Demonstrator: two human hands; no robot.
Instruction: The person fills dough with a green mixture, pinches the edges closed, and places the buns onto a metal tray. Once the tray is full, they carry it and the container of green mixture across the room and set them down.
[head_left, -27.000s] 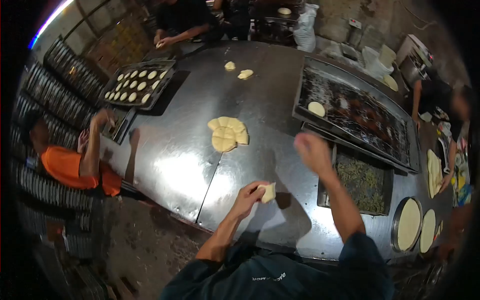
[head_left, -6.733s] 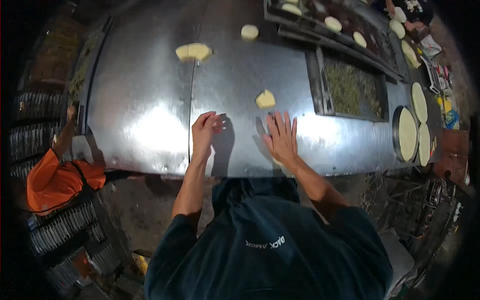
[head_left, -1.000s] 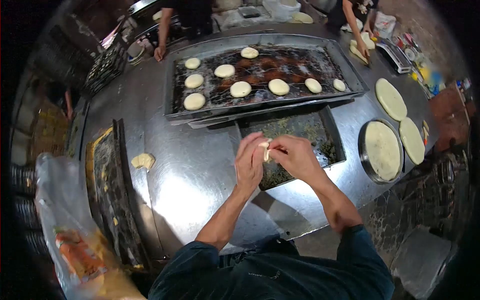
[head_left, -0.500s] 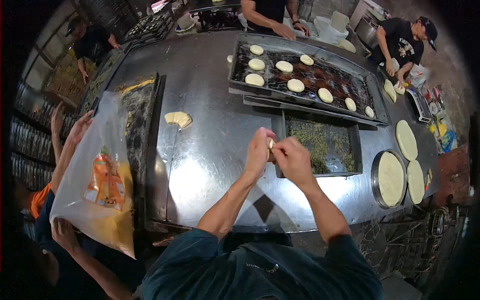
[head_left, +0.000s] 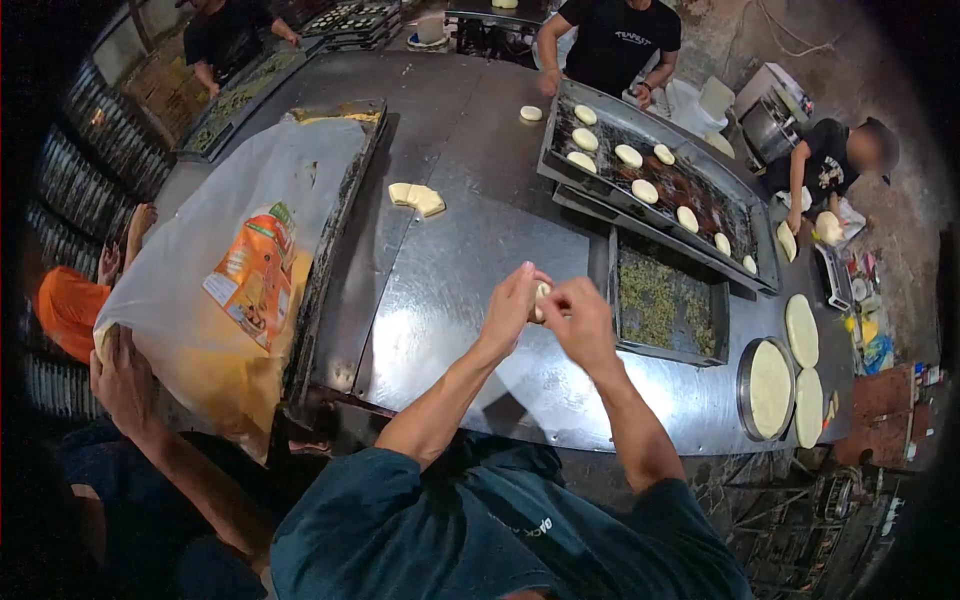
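While both hands meet above the middle of the frame, the left hand [head_left: 510, 305] and the right hand [head_left: 578, 318] pinch one small piece of dough [head_left: 540, 300] between their fingertips. Left: fingers curled around the near side of the piece, grasping it. Right: thumb and forefinger closed on its other side, also grasping. The dough is held clear of the steel table [head_left: 450, 290], just left of the filling tray [head_left: 665, 305], which holds a greenish crumbly mixture.

Upper right of the frame: a long dark baking tray [head_left: 660, 190] lies diagonally and carries a row of pale round dough pieces [head_left: 628, 155]. One more round [head_left: 530, 113] sits on the table just off the tray's upper left end.

Upper centre: a small stack of cut dough [head_left: 417, 196] rests on the table, well apart from the hands.

Right edge: a round pan [head_left: 768, 388] holds a flat dough disc; two further flat discs [head_left: 802, 330] lie beside it.

Left of the frame: a large clear plastic bag [head_left: 230, 270] with an orange label is draped over a tray edge; another person's hand [head_left: 125, 380] grips its lower corner. A person in orange [head_left: 65, 305] is at the far left edge. Two people in black shirts [head_left: 620, 35] stand at the top and upper right of the table.
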